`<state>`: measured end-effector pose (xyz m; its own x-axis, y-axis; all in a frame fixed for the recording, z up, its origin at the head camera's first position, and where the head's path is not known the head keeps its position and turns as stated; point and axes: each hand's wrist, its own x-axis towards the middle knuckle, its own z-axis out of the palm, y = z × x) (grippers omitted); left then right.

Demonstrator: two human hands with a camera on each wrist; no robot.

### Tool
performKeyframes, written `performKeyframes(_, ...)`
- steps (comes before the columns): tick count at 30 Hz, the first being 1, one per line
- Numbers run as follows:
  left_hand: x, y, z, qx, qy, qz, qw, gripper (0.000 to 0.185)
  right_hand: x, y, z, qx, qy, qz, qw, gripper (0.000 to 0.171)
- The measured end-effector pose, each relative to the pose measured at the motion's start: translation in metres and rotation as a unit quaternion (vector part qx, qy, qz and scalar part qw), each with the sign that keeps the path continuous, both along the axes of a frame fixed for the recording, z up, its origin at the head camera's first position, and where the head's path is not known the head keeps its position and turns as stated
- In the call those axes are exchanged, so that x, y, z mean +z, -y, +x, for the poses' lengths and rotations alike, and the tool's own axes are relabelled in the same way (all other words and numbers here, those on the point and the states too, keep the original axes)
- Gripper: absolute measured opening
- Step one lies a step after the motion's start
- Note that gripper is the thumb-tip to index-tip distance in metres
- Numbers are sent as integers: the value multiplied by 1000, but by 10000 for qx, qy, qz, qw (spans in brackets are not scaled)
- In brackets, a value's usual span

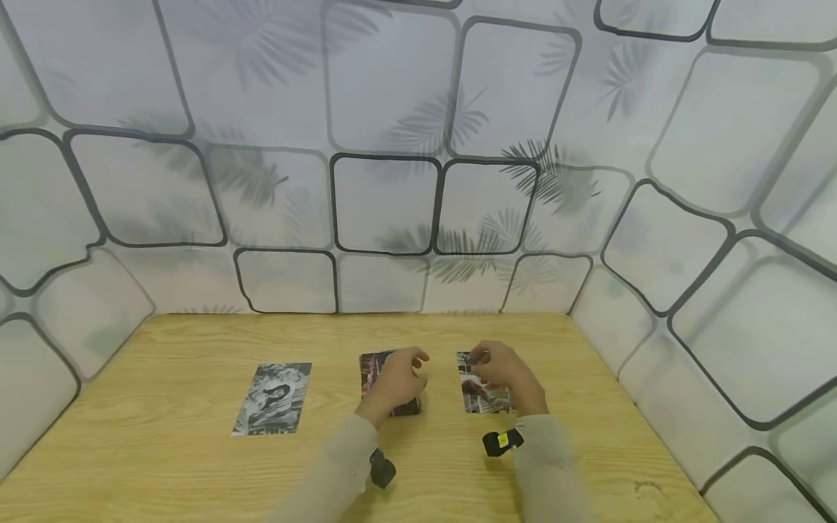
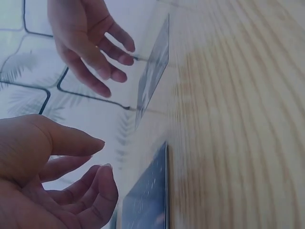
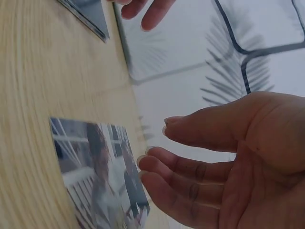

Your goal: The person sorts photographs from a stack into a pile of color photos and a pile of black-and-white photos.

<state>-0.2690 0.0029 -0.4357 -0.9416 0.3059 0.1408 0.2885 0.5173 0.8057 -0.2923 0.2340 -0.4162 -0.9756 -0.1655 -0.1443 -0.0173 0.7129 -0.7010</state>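
Note:
My left hand [image 1: 397, 379] hovers over a stack of photo prints [image 1: 410, 408] in the middle of the table. Its fingers are loosely bent, and in the left wrist view nothing lies between thumb and fingertips. The stack [image 2: 151, 198] shows a dark top print and several layered edges. To the right, my right hand [image 1: 503, 365] is held above a single photo print [image 1: 482, 398], covering part of it. In the right wrist view that print [image 3: 102, 176] lies flat, showing figures and a white railing, and the relaxed fingers appear apart from it.
A black-and-white photo print [image 1: 275, 399] of a person lies at the left on the wood-grain table [image 1: 176, 407]. A pale curtain [image 1: 386, 203] with dark outlined squares and leaf shapes rises behind the table and along both sides. Black wrist devices [image 1: 502, 442] sit at both cuffs.

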Motion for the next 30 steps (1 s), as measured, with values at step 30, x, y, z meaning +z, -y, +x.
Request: performKeyframes(30,-11,77,13,714,-33,-53,9974,40,-6,63,6,357,-52,-366,9987,44)
